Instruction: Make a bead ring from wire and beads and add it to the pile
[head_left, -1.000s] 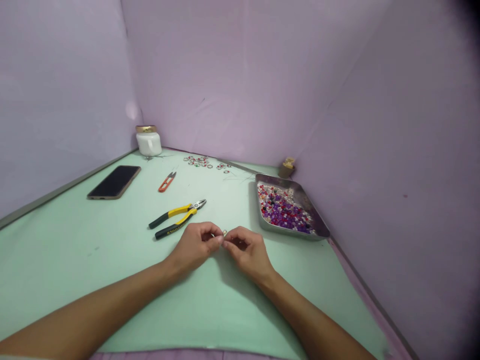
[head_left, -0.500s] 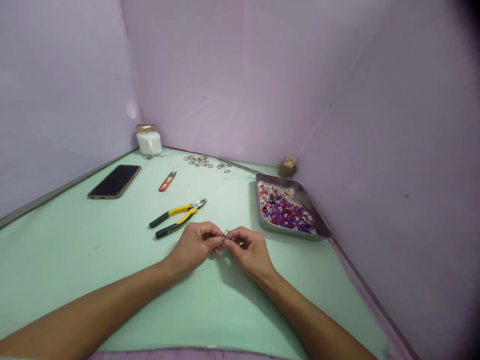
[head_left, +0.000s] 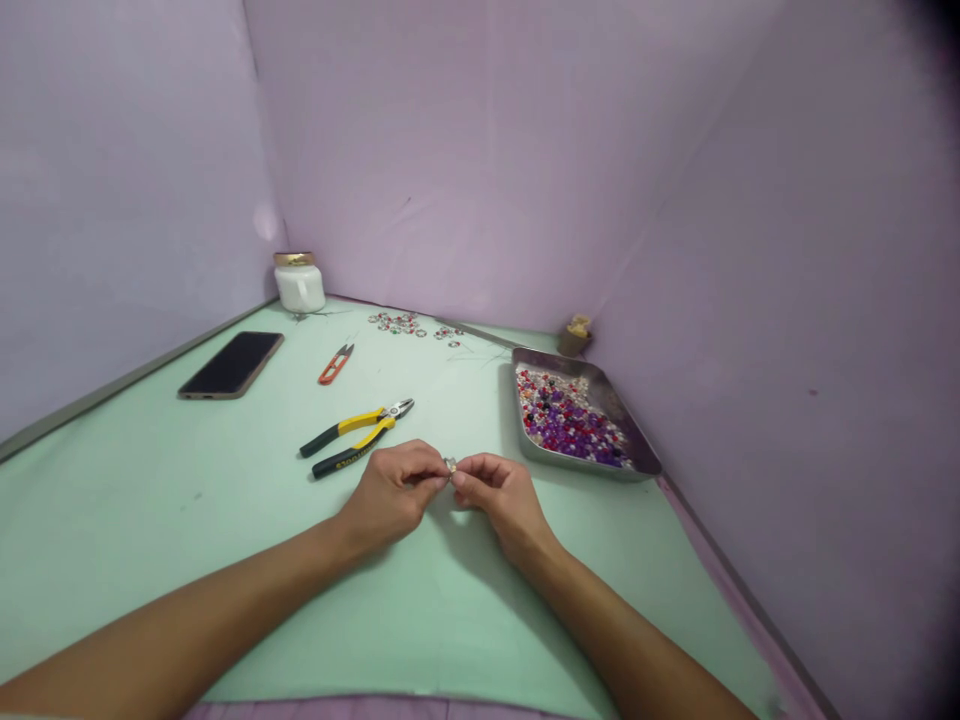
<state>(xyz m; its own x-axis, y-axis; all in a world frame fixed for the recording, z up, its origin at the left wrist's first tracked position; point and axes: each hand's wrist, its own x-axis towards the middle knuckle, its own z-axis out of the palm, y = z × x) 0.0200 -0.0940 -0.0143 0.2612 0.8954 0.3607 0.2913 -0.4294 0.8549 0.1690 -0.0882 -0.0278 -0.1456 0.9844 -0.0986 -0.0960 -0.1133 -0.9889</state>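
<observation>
pale purple walls close in on three sides of a light green worktop, its near edge running across the bottom of the view. over the middle of the worktop, the left grip and the right grip meet almost tip to tip, thumbs and forefingers pinched together on a small ring. both are closed on it, the left from one side, the right from the other; a shiny bit of the ring shows just above the fingertips, and the rest is hidden or too small to make out. both forearms reach in from the lower corners.

just beyond the left grip lie pliers, yellow and black, handles spread toward the left, nose pointing up and to the right. to the right of the right grip, and a little farther off, sits a metal tray with loose beads in purple, red, white and black. past the pliers are orange snips, tips pointing away, and left of them a phone, dark screen up.

toward the back wall, more rings lie in two loose clusters, some with red parts. a white jar with a gold lid stands upright in the far left corner; a small brown pot stands behind the tray.
</observation>
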